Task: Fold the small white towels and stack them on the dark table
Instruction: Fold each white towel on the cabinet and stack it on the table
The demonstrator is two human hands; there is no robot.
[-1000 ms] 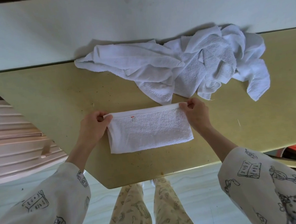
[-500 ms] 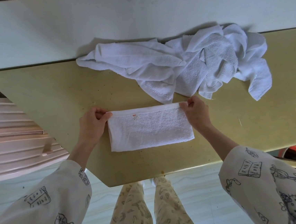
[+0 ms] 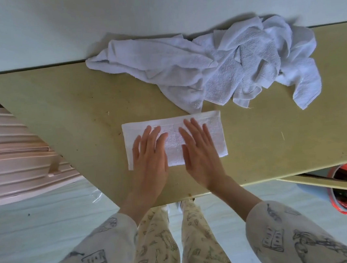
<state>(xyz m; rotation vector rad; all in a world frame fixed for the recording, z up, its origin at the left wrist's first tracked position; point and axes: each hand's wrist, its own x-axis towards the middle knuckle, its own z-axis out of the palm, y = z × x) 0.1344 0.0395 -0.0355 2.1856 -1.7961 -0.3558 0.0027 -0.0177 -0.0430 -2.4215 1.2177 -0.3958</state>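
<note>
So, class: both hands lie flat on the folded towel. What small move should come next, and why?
Probably sweep the left hand and right hand outward to smooth the towel. It lies as a flat strip on the table, both palms at its middle, ends uncovered.

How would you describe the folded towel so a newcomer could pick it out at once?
Start at the yellowish table. Near its front edge lies the folded towel, a flat white rectangle under both flat hands. Unlike the crumpled towel pile behind it, it is smooth and straight-edged.

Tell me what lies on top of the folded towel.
Both hands, left and right, rest flat, palms down, on the folded towel. The cloth beneath them is hidden.
</note>
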